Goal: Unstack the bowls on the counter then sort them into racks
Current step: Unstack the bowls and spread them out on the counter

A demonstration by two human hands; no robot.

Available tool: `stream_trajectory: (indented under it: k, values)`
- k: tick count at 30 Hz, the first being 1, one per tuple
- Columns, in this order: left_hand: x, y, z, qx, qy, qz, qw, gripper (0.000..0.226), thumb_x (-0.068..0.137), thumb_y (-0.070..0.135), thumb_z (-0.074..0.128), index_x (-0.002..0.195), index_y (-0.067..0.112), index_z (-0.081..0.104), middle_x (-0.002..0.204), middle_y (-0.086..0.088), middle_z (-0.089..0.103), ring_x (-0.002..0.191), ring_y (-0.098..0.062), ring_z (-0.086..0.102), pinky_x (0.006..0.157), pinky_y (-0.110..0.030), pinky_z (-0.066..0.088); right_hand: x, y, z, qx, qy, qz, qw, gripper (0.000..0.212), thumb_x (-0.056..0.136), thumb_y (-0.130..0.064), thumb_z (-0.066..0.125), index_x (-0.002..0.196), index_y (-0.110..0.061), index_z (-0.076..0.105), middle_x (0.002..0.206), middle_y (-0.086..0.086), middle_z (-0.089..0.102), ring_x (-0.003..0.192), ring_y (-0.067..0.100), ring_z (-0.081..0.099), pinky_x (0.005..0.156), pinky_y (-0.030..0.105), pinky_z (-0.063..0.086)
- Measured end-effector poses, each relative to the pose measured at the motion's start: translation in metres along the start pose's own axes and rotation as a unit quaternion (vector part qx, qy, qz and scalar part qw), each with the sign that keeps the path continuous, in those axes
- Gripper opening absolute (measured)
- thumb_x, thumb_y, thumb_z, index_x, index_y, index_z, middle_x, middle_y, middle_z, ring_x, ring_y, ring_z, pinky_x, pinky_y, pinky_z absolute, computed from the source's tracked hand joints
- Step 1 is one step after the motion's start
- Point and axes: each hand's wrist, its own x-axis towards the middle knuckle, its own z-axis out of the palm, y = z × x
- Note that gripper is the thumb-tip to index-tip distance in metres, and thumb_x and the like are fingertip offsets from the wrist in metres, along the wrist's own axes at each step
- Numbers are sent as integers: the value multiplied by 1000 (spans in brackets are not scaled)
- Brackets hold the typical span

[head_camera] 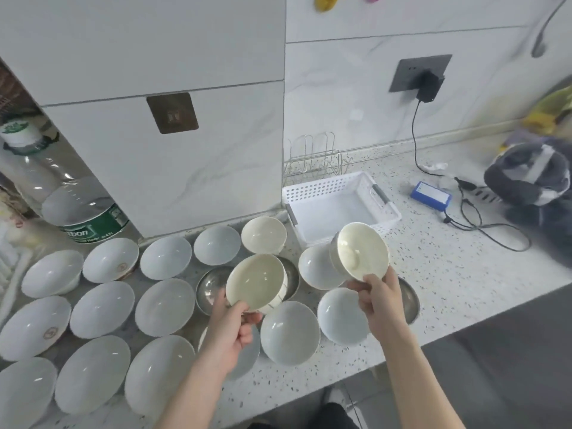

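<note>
Left hand (235, 328) pinches the near rim of a cream bowl (256, 282), held tilted above a steel bowl (213, 287) on the speckled counter (448, 274). Right hand (379, 297) grips the lower rim of a second cream bowl (360, 250), tipped toward the camera, just in front of the white perforated basket (337, 205). White bowls (102, 308) lie spread singly across the counter's left; a wire rack (315, 162) stands behind the basket

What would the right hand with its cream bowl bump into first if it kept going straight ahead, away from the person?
Probably the white plastic basket: the right hand holds its cream bowl just short of the basket's near rim, though depth is hard to judge.
</note>
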Motion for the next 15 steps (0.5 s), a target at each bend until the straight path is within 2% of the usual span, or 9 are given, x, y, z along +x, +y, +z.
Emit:
stream_trajectory:
  k: [1, 4, 7, 9, 12, 15]
  values:
    - [1, -3, 6, 3, -10, -1, 1000, 39, 91, -6, 41, 114, 22, 53, 61, -7, 64, 40, -5, 46, 32, -16, 23, 1, -2, -10, 6, 24, -6, 1000, 42, 92, 4, 40, 127, -19, 48, 83, 20, 68, 45, 8, 59, 36, 17, 27]
    - [1, -10, 22, 5, -22, -2, 1000, 42, 91, -5, 42, 119, 25, 53, 64, -9, 62, 37, -4, 44, 32, -16, 23, 11, -9, -38, 22, 97, -9, 995, 42, 91, 2, 41, 129, -16, 46, 84, 20, 67, 39, 7, 50, 41, 21, 28]
    - [1, -17, 42, 4, -15, -11, 1000, 41, 91, -3, 43, 118, 27, 54, 57, -7, 63, 34, -4, 40, 32, -16, 24, 30, -16, -64, 20, 149, -21, 988, 47, 91, 1, 41, 134, -17, 41, 98, 23, 68, 51, 8, 62, 37, 17, 31]
    - [2, -22, 59, -10, -1, -8, 1000, 40, 92, -3, 43, 118, 25, 54, 59, -6, 62, 33, -4, 42, 32, -15, 23, 47, -22, -80, 6, 157, -25, 987, 48, 91, 2, 40, 134, -19, 40, 103, 24, 67, 54, 8, 64, 37, 15, 35]
    - [6, -30, 92, -35, 30, 6, 999, 41, 92, -5, 41, 121, 22, 52, 67, -10, 59, 32, -3, 43, 31, -15, 23, 76, -35, -101, -29, 142, -10, 989, 50, 89, 3, 38, 135, -17, 39, 92, 29, 67, 39, 2, 55, 35, 15, 30]
    - [9, -40, 128, -64, 53, 9, 996, 43, 93, -6, 39, 126, 20, 48, 69, -14, 57, 31, -3, 40, 30, -16, 24, 109, -46, -121, -94, 103, 5, 990, 52, 87, 3, 38, 134, -20, 41, 84, 27, 69, 38, 2, 54, 38, 18, 30]
